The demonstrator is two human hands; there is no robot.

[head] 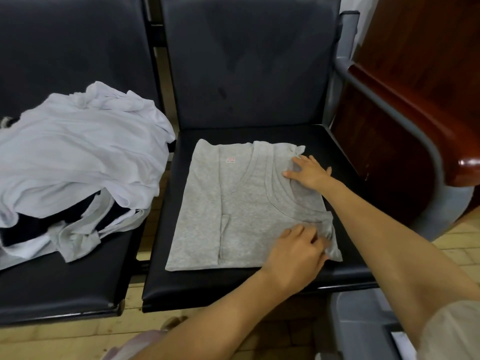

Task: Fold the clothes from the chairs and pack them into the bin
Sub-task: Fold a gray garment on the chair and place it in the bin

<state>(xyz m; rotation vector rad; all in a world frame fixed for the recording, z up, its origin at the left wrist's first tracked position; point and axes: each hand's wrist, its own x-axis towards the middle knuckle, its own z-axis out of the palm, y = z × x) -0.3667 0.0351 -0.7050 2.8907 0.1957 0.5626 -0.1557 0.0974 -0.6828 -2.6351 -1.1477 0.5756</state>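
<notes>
A grey sleeveless shirt (pixel 241 211) lies flat on the right black chair seat (pixel 259 284), its right side folded over the middle. My right hand (pixel 309 172) lies flat on the fold near the neckline, fingers spread. My left hand (pixel 293 255) sits at the shirt's lower right corner, fingers curled and pinching the fabric edge. A heap of unfolded clothes (pixel 78 162), white on top with dark and grey pieces beneath, rests on the left chair seat. The grey bin (pixel 363 326) shows at the bottom right, partly hidden by my right arm.
Dark chair backs (pixel 249 61) rise behind both seats. A grey metal armrest (pixel 384 107) and a dark wooden cabinet (pixel 420 74) stand to the right. Tiled floor (pixel 78 341) shows below the seats.
</notes>
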